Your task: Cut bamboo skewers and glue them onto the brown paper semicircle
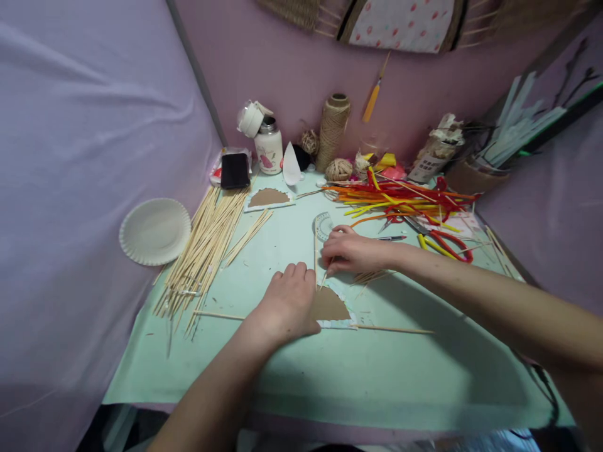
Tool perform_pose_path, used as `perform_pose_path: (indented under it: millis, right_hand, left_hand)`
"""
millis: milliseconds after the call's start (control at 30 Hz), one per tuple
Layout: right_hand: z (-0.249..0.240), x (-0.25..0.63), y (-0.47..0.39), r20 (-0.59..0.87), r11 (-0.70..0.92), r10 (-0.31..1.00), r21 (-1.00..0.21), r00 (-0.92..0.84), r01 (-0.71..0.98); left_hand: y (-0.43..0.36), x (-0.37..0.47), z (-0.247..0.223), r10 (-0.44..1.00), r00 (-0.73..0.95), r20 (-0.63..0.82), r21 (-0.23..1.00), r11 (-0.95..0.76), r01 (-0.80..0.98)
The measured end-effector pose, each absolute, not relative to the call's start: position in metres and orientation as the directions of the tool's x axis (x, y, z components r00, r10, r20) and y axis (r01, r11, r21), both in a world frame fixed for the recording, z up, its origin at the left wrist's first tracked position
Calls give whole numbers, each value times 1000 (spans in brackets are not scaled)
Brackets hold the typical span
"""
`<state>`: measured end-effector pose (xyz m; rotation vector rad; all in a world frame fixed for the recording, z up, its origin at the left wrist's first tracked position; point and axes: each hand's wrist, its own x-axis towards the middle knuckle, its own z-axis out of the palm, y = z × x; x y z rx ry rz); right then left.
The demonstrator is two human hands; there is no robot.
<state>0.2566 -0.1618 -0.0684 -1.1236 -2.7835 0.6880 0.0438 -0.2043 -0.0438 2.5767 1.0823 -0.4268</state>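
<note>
A cardboard half-circle (332, 306) with a pale wrapped border lies on the table, its left part hidden under my left hand (288, 302). That hand is closed over it, thumb along the straight lower edge. Thin wooden sticks reach out from it: one (396, 329) to the right, another (219, 314) to the left, and an upright one (315, 251) at the top. Just above the curved edge, my right hand (347, 251) pinches a thin wooden stick (323, 280), its lower end at the border. Beside the right fingers lies a clear protractor (323, 226).
Many wooden sticks (207, 245) and a paper plate (155, 231) lie at left. Behind are a second half-circle (269, 198), a phone (235, 171), an open bottle (268, 147) and a twine spool (332, 132). Coloured pipe cleaners (400, 196) and pliers (447, 242) lie right.
</note>
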Motion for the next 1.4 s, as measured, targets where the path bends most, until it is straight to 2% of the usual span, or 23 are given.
perform_pose_path:
  millis: [633,1400]
  right_hand:
    - [-64,235,-162,-218,549,726,-389,-653,740]
    - [-74,235,-141,-295,569,588,-511,-754,644]
  left_hand:
    - [-214,30,-51,667,674,-318,228,-637,737]
    - [-213,27,-53,670,674,-312,261,-622,738]
